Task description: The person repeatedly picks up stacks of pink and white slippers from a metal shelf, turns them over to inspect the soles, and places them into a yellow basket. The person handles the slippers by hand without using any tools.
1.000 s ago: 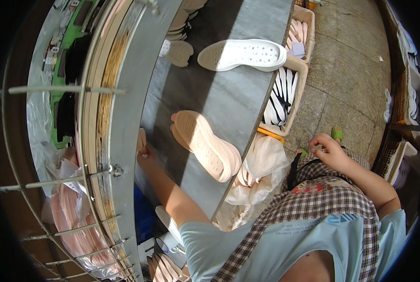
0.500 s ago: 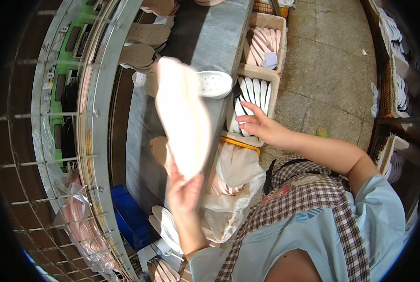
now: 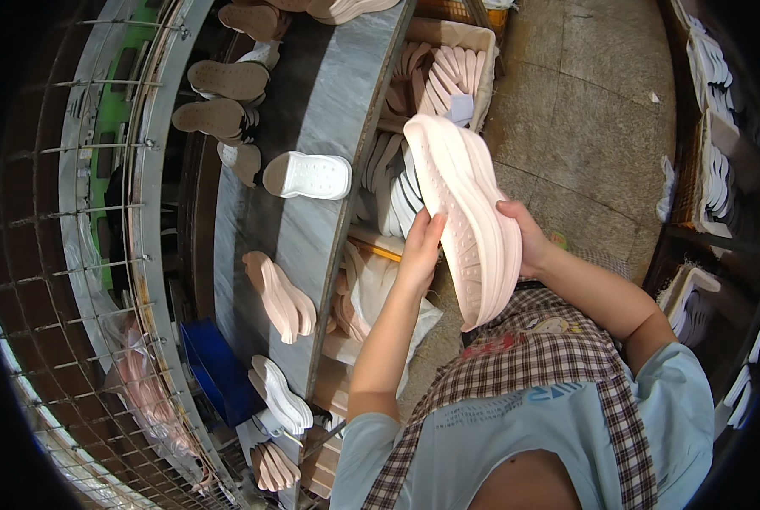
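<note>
Pale pink shoe soles (image 3: 473,217), apparently stacked together, are held upright at a tilt in front of my apron. My left hand (image 3: 420,253) grips their left edge, with the fingers partly behind them. On the other edge, my right hand (image 3: 529,238) is closed with the thumb over the side. A white sole (image 3: 319,176) lies across the grey table, partly over a tan one. Closer to me on the table sit a pair of pink soles (image 3: 280,297) and a stack of white soles (image 3: 281,395).
Crates stand along the table's right side, one with pink soles (image 3: 455,76), another with white soles (image 3: 404,191). Tan soles (image 3: 227,79) line the table's left side by a metal frame (image 3: 150,136). A blue bin (image 3: 218,371) is at lower left. Racked crates (image 3: 716,174) stand far right.
The pale soles have moved right, from over the table to before my body. My right hand has left the white-sole crate and taken hold of them too. The view has shifted.
</note>
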`<state>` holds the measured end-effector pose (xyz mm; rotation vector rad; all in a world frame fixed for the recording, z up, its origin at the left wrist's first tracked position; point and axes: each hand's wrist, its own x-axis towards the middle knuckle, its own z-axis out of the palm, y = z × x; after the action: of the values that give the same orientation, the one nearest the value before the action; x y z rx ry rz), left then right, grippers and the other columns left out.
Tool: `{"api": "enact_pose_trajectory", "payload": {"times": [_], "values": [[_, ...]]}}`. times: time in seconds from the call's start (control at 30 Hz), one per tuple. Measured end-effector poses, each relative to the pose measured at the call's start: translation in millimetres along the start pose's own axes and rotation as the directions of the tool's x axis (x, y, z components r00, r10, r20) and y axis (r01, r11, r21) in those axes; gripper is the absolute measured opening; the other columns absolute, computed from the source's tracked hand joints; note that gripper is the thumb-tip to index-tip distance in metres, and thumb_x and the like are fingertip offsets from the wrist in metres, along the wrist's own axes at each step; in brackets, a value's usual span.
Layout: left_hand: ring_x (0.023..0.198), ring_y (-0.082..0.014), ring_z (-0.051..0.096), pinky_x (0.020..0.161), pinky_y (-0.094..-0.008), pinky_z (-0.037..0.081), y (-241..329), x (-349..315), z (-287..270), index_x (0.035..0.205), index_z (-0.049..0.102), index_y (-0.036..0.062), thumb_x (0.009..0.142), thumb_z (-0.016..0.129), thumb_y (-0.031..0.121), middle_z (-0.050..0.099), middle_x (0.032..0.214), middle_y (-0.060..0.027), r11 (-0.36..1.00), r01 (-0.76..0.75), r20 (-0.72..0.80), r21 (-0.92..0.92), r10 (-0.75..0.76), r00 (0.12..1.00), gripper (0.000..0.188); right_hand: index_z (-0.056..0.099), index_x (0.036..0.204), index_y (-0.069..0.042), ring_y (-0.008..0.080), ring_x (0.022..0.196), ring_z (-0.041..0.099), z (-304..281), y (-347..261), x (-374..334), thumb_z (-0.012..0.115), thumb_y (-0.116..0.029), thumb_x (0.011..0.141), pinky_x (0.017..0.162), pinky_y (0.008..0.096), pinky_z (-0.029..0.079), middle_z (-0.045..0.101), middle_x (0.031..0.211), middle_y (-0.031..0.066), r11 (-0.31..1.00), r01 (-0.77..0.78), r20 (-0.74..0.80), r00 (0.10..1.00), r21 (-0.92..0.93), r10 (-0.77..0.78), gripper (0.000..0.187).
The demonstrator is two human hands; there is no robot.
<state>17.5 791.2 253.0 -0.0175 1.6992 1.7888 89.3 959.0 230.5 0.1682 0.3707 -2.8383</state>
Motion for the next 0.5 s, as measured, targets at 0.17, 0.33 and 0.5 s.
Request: {"api": "enact_pose_trajectory", "payload": {"times": [0.17, 0.33, 0.5], "values": [[0.103, -0.0208, 0.057, 0.086, -0.0312, 0.048, -35.8, 26.0, 23.2, 0.129, 0.038, -0.0058, 0.095, 0.049, 0.032, 0.056, 0.116, -0.0157, 0.992, 0.109, -0.006, -0.064, -0.110, 0.994, 0.051, 0.031, 0.140, -0.012, 0.0264, 0.124, 0.044, -19.9, -13.3, -5.2, 0.037, -0.052, 0.089, 0.099, 0.0442, 0.039, 0.040, 0.138, 0.0137, 0.979, -0.200, -0.183, 0.964, -0.025, 0.192, 0.065], [0.076, -0.0235, 0.066, 0.068, -0.0341, 0.055, -93.2, 41.4, 13.5, 0.108, 0.054, -0.0078, 0.095, 0.048, 0.026, 0.064, 0.095, -0.0166, 0.921, 0.289, 0.064, -0.262, -0.282, 0.957, 0.037, 0.044, 0.132, -0.014, 0.0308, 0.108, 0.054, -42.8, -24.1, -6.1, 0.024, -0.068, 0.086, 0.090, 0.0596, 0.038, 0.049, 0.127, 0.0140, 0.871, -0.488, -0.512, 0.762, -0.051, 0.397, 0.073], [0.092, -0.0245, 0.064, 0.074, -0.0340, 0.056, -152.0, 54.5, -2.3, 0.126, 0.049, 0.0007, 0.093, 0.048, 0.033, 0.060, 0.113, -0.0164, 0.804, 0.353, 0.095, -0.478, -0.352, 0.931, 0.046, 0.045, 0.131, -0.013, 0.0313, 0.106, 0.055, -57.1, -29.9, -9.0, 0.022, -0.069, 0.085, 0.090, 0.0571, 0.039, 0.051, 0.124, 0.0147, 0.831, -0.556, -0.579, 0.668, 0.030, 0.468, 0.076]]}}
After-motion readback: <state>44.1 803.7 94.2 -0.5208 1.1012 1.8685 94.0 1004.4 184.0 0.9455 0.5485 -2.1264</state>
